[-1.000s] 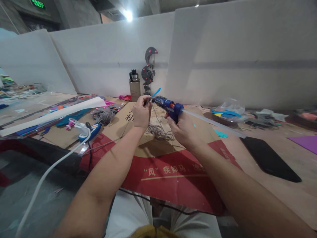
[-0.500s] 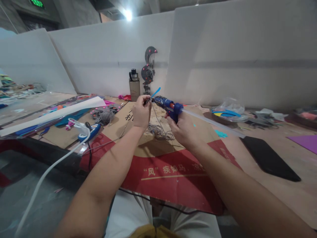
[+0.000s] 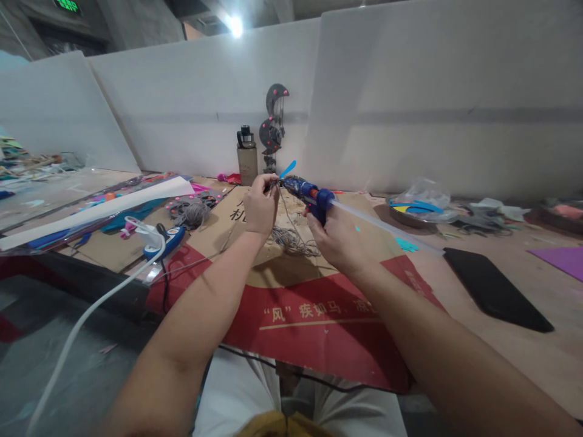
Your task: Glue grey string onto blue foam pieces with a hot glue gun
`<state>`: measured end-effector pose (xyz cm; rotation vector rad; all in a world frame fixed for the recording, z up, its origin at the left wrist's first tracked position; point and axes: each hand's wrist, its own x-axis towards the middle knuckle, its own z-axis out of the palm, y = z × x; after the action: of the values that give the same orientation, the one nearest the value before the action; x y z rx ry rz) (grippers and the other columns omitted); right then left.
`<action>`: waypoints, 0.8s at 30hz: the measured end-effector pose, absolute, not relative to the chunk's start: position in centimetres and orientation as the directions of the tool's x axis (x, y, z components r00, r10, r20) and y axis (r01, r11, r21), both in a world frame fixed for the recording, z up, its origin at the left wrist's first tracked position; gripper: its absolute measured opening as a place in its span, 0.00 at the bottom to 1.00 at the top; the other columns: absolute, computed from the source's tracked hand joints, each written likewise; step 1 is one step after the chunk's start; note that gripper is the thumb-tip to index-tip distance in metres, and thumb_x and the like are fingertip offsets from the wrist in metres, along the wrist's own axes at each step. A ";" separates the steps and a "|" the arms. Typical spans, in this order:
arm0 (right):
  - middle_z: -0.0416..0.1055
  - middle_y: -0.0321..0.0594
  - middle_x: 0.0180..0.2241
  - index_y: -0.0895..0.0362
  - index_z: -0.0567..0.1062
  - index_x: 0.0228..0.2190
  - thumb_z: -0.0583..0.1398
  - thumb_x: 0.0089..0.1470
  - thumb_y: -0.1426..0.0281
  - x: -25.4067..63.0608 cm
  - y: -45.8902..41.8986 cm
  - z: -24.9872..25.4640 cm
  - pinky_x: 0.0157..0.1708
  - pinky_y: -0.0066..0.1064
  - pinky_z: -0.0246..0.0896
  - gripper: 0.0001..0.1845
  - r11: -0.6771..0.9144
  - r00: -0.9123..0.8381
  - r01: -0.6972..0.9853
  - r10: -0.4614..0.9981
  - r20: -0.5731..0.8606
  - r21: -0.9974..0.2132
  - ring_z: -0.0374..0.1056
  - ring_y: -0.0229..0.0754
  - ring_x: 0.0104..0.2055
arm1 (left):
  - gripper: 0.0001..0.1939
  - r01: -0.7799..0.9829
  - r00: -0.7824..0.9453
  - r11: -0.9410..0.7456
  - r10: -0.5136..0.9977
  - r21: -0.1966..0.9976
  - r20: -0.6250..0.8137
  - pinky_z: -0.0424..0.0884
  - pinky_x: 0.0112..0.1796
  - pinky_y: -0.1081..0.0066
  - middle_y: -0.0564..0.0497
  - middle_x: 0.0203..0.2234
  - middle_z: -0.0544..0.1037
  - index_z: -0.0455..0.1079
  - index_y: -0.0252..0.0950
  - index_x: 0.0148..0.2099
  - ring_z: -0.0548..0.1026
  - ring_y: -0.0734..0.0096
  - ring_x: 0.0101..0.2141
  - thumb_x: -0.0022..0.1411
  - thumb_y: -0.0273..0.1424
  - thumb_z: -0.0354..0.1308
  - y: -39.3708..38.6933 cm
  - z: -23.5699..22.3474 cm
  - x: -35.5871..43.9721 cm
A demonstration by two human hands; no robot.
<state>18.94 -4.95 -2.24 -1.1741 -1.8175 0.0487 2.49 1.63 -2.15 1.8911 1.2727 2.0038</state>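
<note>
My right hand (image 3: 334, 233) is wrapped round the handle of a blue glue gun (image 3: 314, 197), and a long clear glue stick (image 3: 387, 226) juts from its back end. The gun's nozzle meets the fingertips of my left hand (image 3: 260, 206), which pinch a small dark piece with grey yarn; its exact shape is hidden by the fingers. A bright blue strip (image 3: 288, 168) sticks up just beyond those fingertips. From the pinch a strand runs down to a loose heap of grey yarn (image 3: 294, 241) on the cardboard (image 3: 319, 328).
A blue-and-white power strip (image 3: 166, 241) with a white cable lies at left, near a grey yarn bundle (image 3: 194, 210). Behind stand a bottle (image 3: 247, 162) and a dark crescent-shaped hanging ornament (image 3: 272, 133). At right are a black phone-like slab (image 3: 496, 290) and a purple sheet (image 3: 560, 261).
Almost nothing differs. The glue stick's back end has shifted slightly; both hands keep their places, with the nozzle still at the left fingertips.
</note>
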 end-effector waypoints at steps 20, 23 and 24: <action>0.73 0.50 0.35 0.56 0.71 0.39 0.51 0.56 0.61 19.0 -4.8 -2.5 0.38 0.44 0.64 0.15 0.552 -0.101 0.650 0.744 0.660 -0.523 0.70 0.53 0.37 | 0.06 0.057 -0.260 -0.600 0.763 0.798 0.592 0.74 0.36 0.70 0.50 0.30 0.77 0.68 0.37 0.40 0.76 0.72 0.32 0.58 0.30 0.56 2.7 -2.4 3.0; 0.73 0.49 0.34 0.56 0.70 0.39 0.51 0.56 0.61 19.0 -4.8 -2.5 0.38 0.44 0.64 0.15 0.548 -0.097 0.651 0.746 0.659 -0.525 0.70 0.52 0.36 | 0.06 -0.033 -0.231 -0.569 0.804 0.822 0.547 0.75 0.35 0.70 0.50 0.30 0.77 0.67 0.36 0.39 0.76 0.73 0.32 0.58 0.30 0.57 2.8 -2.6 3.3; 0.73 0.49 0.34 0.56 0.70 0.39 0.51 0.56 0.62 19.0 -4.8 -2.4 0.37 0.43 0.64 0.15 0.550 -0.096 0.652 0.743 0.662 -0.523 0.70 0.52 0.36 | 0.06 -0.047 -0.228 -0.564 0.809 0.824 0.541 0.75 0.35 0.69 0.50 0.30 0.77 0.67 0.36 0.39 0.76 0.73 0.32 0.58 0.30 0.58 2.7 -2.5 3.3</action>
<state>19.03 -4.81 -2.43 -1.1525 -1.8030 0.1172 3.34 2.71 -2.52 1.4310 0.9330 1.8524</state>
